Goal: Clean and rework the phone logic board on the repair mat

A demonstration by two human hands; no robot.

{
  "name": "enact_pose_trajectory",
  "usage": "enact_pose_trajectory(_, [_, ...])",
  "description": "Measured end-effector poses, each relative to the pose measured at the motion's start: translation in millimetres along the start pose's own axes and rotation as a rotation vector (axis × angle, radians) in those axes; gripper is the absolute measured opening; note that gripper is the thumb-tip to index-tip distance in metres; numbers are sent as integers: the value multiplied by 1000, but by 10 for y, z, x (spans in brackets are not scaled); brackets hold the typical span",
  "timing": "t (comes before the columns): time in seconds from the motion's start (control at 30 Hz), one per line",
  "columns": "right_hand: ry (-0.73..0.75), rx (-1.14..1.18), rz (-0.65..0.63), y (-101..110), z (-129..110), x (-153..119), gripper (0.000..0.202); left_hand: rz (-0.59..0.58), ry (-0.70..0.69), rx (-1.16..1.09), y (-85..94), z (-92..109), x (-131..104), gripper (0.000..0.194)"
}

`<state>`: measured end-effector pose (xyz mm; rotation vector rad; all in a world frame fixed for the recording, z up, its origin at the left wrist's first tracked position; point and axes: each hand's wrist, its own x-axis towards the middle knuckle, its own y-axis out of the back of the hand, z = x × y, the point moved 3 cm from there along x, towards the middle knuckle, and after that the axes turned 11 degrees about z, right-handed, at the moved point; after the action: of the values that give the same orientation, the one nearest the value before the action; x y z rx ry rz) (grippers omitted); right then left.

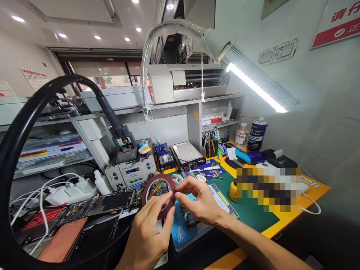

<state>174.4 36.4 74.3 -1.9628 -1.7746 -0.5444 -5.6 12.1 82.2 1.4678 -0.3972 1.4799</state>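
Your left hand's (152,228) grip is closed on the near rim of the dark red, ring-shaped roll of tape (168,182), up and left of the flat blue packet (180,234). Your right hand (199,198) has thumb and forefinger nearly together at the rim; I can't tell if that grip holds tape. Best keep the roll steady and your fingertip pressure light.

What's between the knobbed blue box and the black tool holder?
Head view: between the blue box and tool holder lies a flat, pale-topped device.
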Motion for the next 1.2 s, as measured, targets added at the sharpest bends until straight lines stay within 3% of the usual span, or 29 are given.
enact_pose_trajectory(0.37, [-34,62,-18,-7,12,-12,13,22,-17,41,22,5,4,26])
enact_pose_trajectory(0.7, [-23,23,-8,21,-32,-13,4,17,-54,53,-13,-4,-16,26])
enact_pose_trajectory(0.87, [32,-41,9,38,-25,-21,4,38,-64,75,-16,-13,-26,26])
enact_pose_trajectory(1.03, [126,-47,-63,6,-54,-40,37,52,-56,95,12,-17,-33,26])
enact_pose_trajectory(1.2, [235,-174,-44,17,-97,-48,31,51,-33,98,25,-33,-10,26])
